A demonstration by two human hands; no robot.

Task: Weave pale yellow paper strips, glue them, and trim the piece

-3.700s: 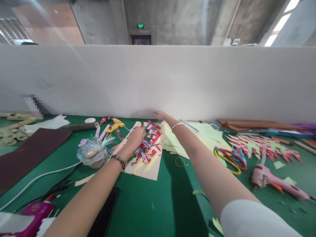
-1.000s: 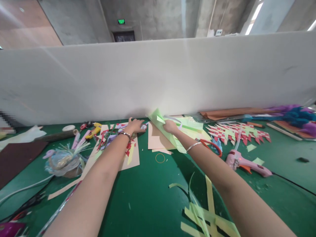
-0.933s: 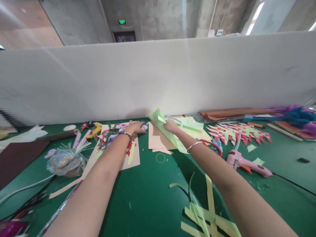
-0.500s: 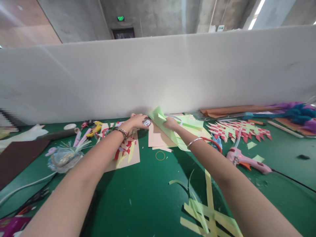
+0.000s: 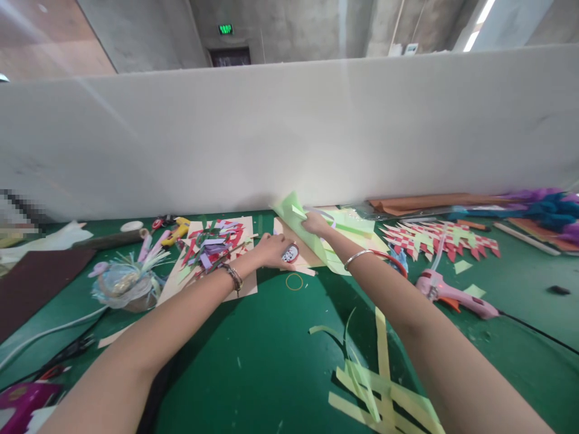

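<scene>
Head view: your left hand (image 5: 271, 249) curls nearly closed on a disc (image 5: 290, 253); your right hand (image 5: 315, 223) pinches the green sheet (image 5: 300, 231), its corner raised, at the disc's 1 o'clock. From the disc, the checkered piece (image 5: 409, 241) at 3 o'clock looks already woven; strips (image 5: 383, 343) at 5 and scraps (image 5: 215, 246) at 9 lie loose, seemingly unworked. Markings on the disc and the lit sign (image 5: 225, 29) at 11 are illegible.
</scene>
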